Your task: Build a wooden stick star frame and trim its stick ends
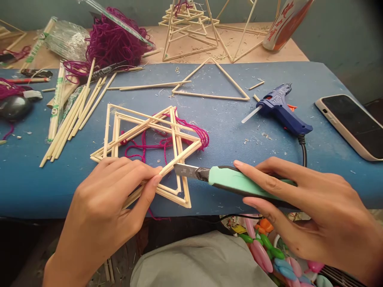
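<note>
On the blue mat lies a star-shaped frame (140,128) of stacked wooden-stick triangles, with purple yarn (201,133) looped round its right side and trailing through the middle. My left hand (110,199) pinches one of its sticks near the front, thumb and forefinger closed on it. In my right hand (311,211) is a mint-green utility knife (239,180), gripped along the handle. Its blade points left and meets the stick just right of my left fingertips. Whether the edge cuts in cannot be made out.
A blue glue gun (279,107) and a phone (353,123) lie on the right. Loose sticks (74,115) and a purple yarn heap (115,40) are at left. Behind stand a stick triangle (211,95), a tiered stick structure (190,32) and a can (285,24).
</note>
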Available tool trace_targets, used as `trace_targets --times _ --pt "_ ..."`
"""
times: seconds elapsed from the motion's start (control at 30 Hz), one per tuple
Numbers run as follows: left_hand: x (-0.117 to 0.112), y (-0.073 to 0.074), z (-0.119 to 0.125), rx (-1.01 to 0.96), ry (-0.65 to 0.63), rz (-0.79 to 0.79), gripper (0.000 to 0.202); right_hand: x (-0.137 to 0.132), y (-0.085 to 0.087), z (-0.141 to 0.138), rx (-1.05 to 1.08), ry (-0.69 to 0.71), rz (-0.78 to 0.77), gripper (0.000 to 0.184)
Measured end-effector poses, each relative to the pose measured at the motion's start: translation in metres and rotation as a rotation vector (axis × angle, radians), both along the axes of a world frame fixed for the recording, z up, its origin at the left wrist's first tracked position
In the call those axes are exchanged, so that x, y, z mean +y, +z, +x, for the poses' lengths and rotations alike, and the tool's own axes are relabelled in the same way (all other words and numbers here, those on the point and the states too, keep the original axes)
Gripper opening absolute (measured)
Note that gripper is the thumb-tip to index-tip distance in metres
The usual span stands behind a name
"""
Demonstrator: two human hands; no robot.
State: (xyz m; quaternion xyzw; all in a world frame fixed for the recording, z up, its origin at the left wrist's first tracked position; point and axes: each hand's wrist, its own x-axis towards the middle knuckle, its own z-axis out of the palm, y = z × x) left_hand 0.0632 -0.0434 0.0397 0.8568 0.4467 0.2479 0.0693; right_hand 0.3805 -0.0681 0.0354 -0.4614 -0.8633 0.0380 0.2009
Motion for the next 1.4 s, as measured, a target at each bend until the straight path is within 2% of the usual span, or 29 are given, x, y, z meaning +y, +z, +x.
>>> trace_targets --times 0.3,1.2,1.4 --pt "-0.001 -0.001 -0.001 -0.012 0.006 0.007 0.010 0.001 0.005 -0.007 -0.012 0.002 0.079 0.036" --pt "-0.001 -0.001 0.001 0.010 0.072 0.045 0.008 0.001 0.006 -0.032 -0.025 -0.050 0.167 0.032" --pt "-0.005 0.002 0.000 0.041 0.120 -0.001 0.005 -0.002 0.003 -0.030 -0.005 -0.027 0.116 0.037"
